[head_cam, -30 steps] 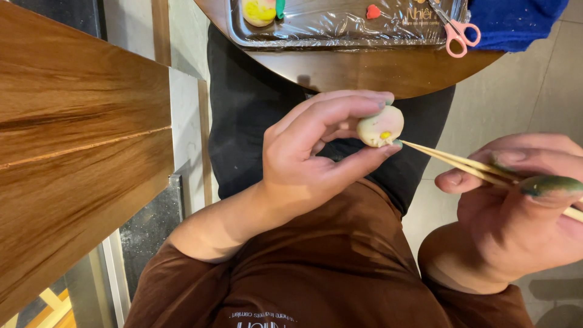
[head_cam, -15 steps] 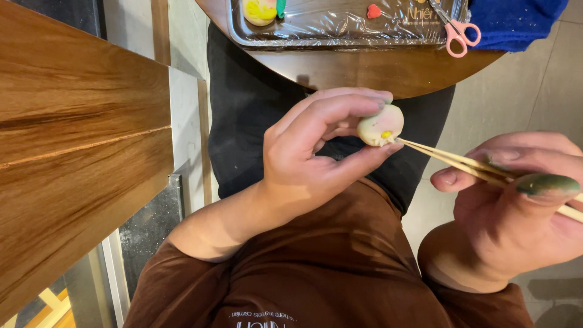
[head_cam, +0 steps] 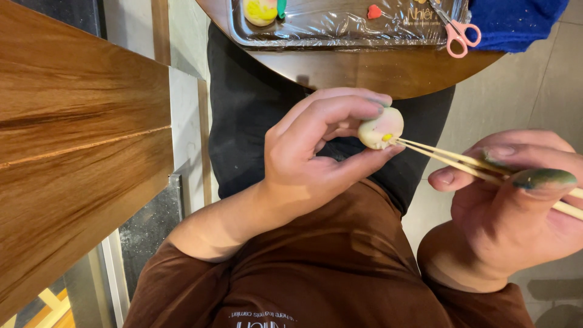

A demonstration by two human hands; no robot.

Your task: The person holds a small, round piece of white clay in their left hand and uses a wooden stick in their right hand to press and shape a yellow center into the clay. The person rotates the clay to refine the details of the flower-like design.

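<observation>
The round wooden counter (head_cam: 388, 73) lies at the far side, carrying a foil-lined tray (head_cam: 340, 27), a blue cloth (head_cam: 516, 18) at far right and pink-handled scissors (head_cam: 458, 30). Nearer, over my lap, my left hand (head_cam: 310, 158) pinches a small pale dough ball (head_cam: 381, 129) between thumb and fingertips — pink-tinged, with a yellow spot. My right hand (head_cam: 516, 212) is closed on thin wooden chopsticks (head_cam: 461, 163), their tips touching the ball's yellow spot.

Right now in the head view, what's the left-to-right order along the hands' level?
Wooden panel → left hand → pale dough ball pinched in its fingertips → wooden sticks, tips at the ball → right hand gripping them.
</observation>
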